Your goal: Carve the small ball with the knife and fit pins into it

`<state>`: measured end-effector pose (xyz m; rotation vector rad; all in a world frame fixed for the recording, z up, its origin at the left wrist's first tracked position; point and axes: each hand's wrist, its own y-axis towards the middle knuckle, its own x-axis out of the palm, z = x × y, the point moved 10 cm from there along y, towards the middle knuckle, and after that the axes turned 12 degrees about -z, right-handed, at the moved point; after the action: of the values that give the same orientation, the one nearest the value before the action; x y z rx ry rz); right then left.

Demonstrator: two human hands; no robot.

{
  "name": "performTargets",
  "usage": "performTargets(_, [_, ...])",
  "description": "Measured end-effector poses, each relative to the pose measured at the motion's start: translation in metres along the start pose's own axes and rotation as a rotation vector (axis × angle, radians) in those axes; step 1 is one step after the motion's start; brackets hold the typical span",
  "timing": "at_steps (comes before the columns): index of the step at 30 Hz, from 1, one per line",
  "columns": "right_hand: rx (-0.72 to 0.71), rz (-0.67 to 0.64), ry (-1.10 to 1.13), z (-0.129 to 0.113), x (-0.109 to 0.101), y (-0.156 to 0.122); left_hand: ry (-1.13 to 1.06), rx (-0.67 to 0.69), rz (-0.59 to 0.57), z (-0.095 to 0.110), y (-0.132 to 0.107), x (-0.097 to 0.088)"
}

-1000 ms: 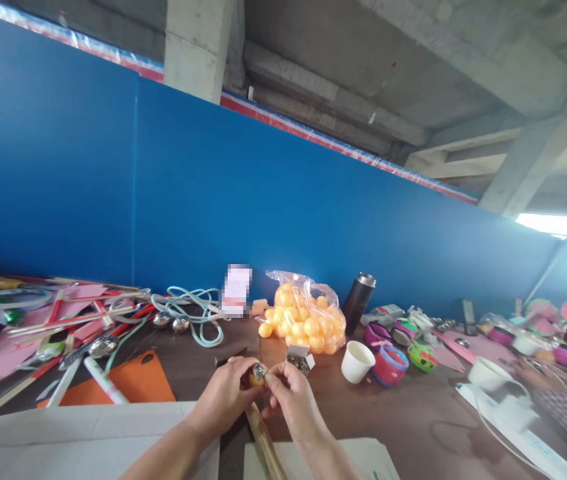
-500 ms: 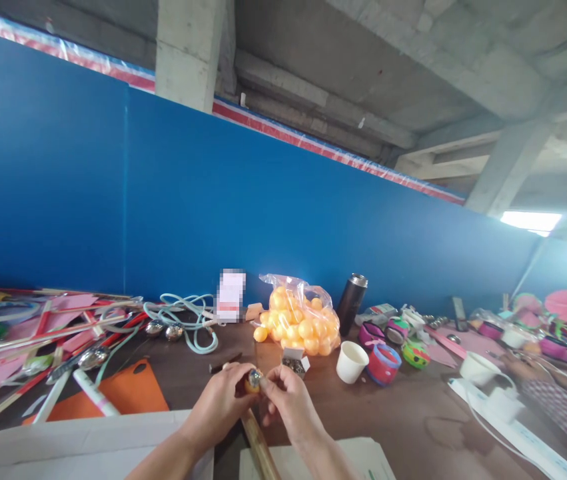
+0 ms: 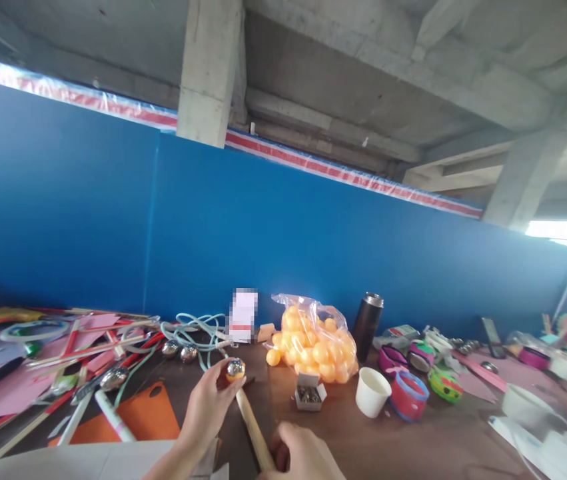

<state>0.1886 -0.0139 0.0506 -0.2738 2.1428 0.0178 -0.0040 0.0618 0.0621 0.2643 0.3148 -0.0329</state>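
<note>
My left hand (image 3: 208, 403) pinches an orange plastic ball (image 3: 234, 378) with a shiny silver piece (image 3: 236, 366) on its top, between thumb and fingertips. Just below it runs the wooden handle of a hammer (image 3: 253, 429); its dark head is mostly hidden behind my left hand. My right hand (image 3: 308, 455) is curled at the handle's near end, closed around it, partly cut off by the lower edge. A small open box of metal tacks (image 3: 308, 395) stands to the right of the handle.
A clear bag of orange balls (image 3: 320, 347) lies behind the box. Right of it stand a black flask (image 3: 368, 327), a white paper cup (image 3: 372, 392) and a red-blue cup-shaped item (image 3: 409, 396). Leftward are an orange sheet (image 3: 148, 413), silver balls (image 3: 188, 353) and pale cords (image 3: 198, 325).
My right hand has left the ball and moved down to the hammer handle. My left hand keeps the ball, now slightly left. The view has tilted up, and the tack box shows fully.
</note>
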Motion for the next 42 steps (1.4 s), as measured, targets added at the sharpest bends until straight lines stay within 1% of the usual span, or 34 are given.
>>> performTargets(1, [0.010,0.005,-0.009,0.000,0.003,0.001,0.000,-0.013,0.011,-0.002,0.001,-0.003])
performTargets(5, [0.088,0.134,-0.005,0.009,0.002,0.005,-0.011,-0.021,0.027,-0.003,0.002,-0.006])
performTargets(6, [0.103,0.147,0.022,0.013,0.002,0.007,-0.015,-0.017,0.027,-0.003,0.002,-0.006])
performTargets(8, [0.093,0.110,0.106,0.019,0.007,0.011,-0.024,-0.014,0.023,-0.004,0.002,-0.007])
performTargets(11, [0.029,-0.002,0.310,0.021,0.015,0.018,-0.027,-0.027,0.035,-0.008,0.003,-0.011])
performTargets(13, [-0.028,-0.060,0.466,0.018,0.019,0.022,-0.017,-0.038,0.057,-0.010,0.004,-0.016])
performTargets(15, [-0.111,-0.046,0.567,0.011,0.016,0.024,-0.005,-0.053,0.082,-0.013,0.005,-0.021])
performTargets(17, [-0.186,0.025,0.594,0.005,0.010,0.023,0.010,-0.079,0.097,-0.016,0.006,-0.024])
performTargets(20, [-0.251,0.125,0.552,0.000,0.003,0.017,0.022,-0.126,0.104,-0.019,0.006,-0.026])
performTargets(24, [-0.284,0.237,0.358,-0.004,0.000,0.011,0.012,-0.178,0.114,-0.024,0.005,-0.028])
performTargets(26, [-0.292,0.239,0.308,-0.006,0.002,0.011,0.003,-0.180,0.110,-0.024,0.005,-0.027])
performTargets(28, [-0.297,0.247,0.306,-0.006,0.003,0.011,0.001,-0.167,0.108,-0.024,0.005,-0.026])
performTargets(31, [-0.327,0.302,0.285,-0.009,-0.002,0.007,0.014,-0.147,0.099,-0.023,0.006,-0.025])
performTargets(34, [-0.341,0.335,0.205,-0.014,-0.005,0.004,0.015,-0.150,0.075,-0.025,0.007,-0.022])
performTargets(37, [-0.340,0.349,0.161,-0.017,-0.008,0.002,0.013,-0.164,0.070,-0.025,0.007,-0.021])
performTargets(40, [-0.364,0.365,0.150,-0.021,-0.012,-0.002,0.018,-0.145,0.080,-0.023,0.006,-0.022])
performTargets(42, [-0.364,0.341,0.118,-0.024,-0.013,-0.002,0.023,-0.151,0.074,-0.023,0.005,-0.022])
